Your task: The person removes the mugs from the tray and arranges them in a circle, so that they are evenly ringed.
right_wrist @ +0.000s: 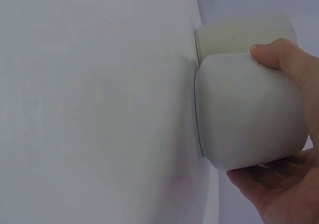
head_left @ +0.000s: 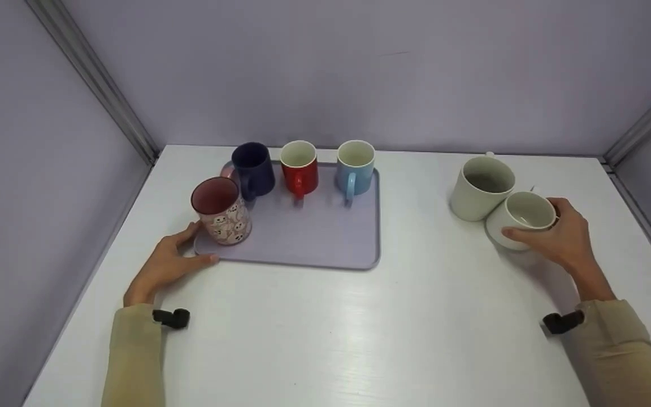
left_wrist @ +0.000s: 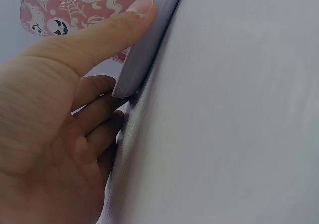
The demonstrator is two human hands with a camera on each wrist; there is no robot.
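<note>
My left hand [head_left: 170,263] is at the near left corner of a grey-lilac tray [head_left: 314,237]. In the left wrist view its thumb [left_wrist: 112,37] lies over the tray's rim [left_wrist: 144,50], with the other fingers round the corner. Beside that hand, a pink mug with ghost drawings [head_left: 226,220] stands on the tray. My right hand [head_left: 565,237] grips a rounded white mug [head_left: 506,232], its thumb on the near side and its fingers on the far side. A larger white mug [head_left: 472,195] stands against that one, with ridges [right_wrist: 234,40] visible in the right wrist view.
Along the tray's back stand a dark blue mug [head_left: 257,172], a red mug [head_left: 301,175] and a light blue mug [head_left: 355,175]. A white table [head_left: 314,333] carries everything. Pale panels [head_left: 359,79] rise behind it and at the sides.
</note>
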